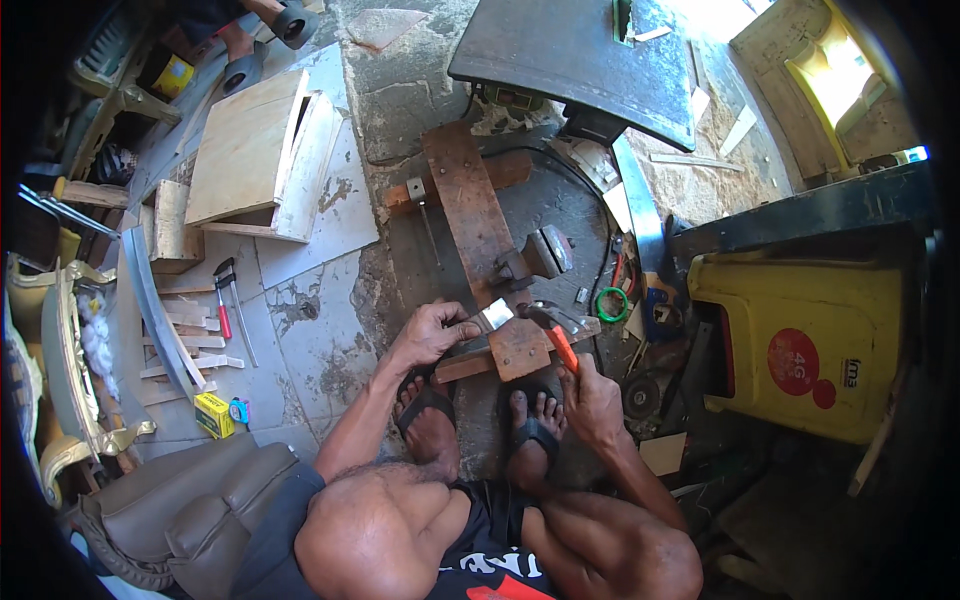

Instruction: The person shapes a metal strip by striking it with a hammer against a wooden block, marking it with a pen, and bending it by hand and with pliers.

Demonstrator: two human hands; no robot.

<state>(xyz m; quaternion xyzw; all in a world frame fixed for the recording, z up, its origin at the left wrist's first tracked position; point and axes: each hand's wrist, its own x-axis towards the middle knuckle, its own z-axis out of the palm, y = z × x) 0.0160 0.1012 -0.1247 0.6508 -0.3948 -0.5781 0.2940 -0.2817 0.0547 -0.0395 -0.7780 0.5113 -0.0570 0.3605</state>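
My left hand (437, 330) pinches a small, shiny, pale metal piece (497, 314) by its left end. The piece lies over the near part of a narrow brown wooden bench (462, 195). In my right hand (594, 402) is a hammer (564, 350), gripped by its orange handle. Its dark head is just right of the metal piece, above the bench; whether it touches anything I cannot tell. A metal vise (545, 252) sits on the bench's right side, beyond both hands.
Pale wooden boxes (250, 150) stand at the left, with a red-handled saw (222, 305) nearby. Right of the bench lie a green tape roll (612, 304), a cable and a blue hand saw (662, 312). A yellow plastic stool (800, 340) lies farther right; a dark table (570, 60) stands ahead.
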